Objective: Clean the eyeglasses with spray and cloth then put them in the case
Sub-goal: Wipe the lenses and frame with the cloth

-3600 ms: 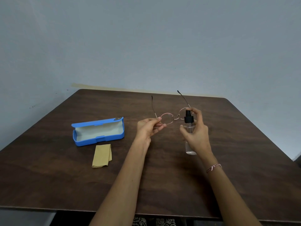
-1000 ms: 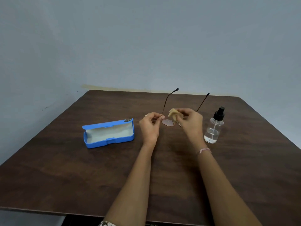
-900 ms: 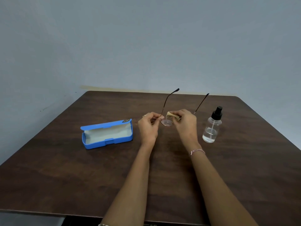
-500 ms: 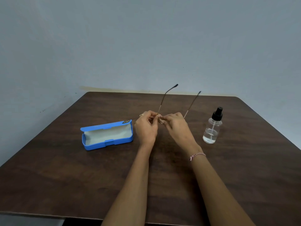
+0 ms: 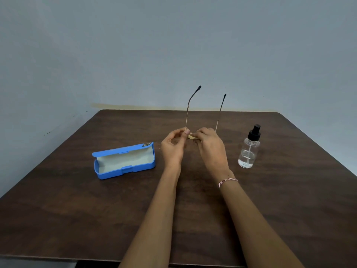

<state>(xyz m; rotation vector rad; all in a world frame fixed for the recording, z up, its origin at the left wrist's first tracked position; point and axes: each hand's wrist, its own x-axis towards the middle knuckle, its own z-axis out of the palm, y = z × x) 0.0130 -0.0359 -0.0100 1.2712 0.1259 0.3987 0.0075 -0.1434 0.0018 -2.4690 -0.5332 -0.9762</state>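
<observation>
Thin metal eyeglasses are held up over the middle of the table, their two temple arms pointing up and away from me. My left hand pinches the frame at its left end. My right hand pinches a tan cloth against a lens; the lenses are mostly hidden behind my fingers. The clear spray bottle with a black pump stands upright to the right of my right hand. The blue eyeglass case lies open to the left, its pale lining showing.
The dark wooden table reaches from the near edge to a grey wall at the back. My right wrist wears a thin pink-and-white bracelet.
The glasses have tilted so the temple arms stand more upright. My right hand keeps rubbing the cloth on the lens, close to my left hand. Earlier, the bottle was set down and the cloth picked up.
</observation>
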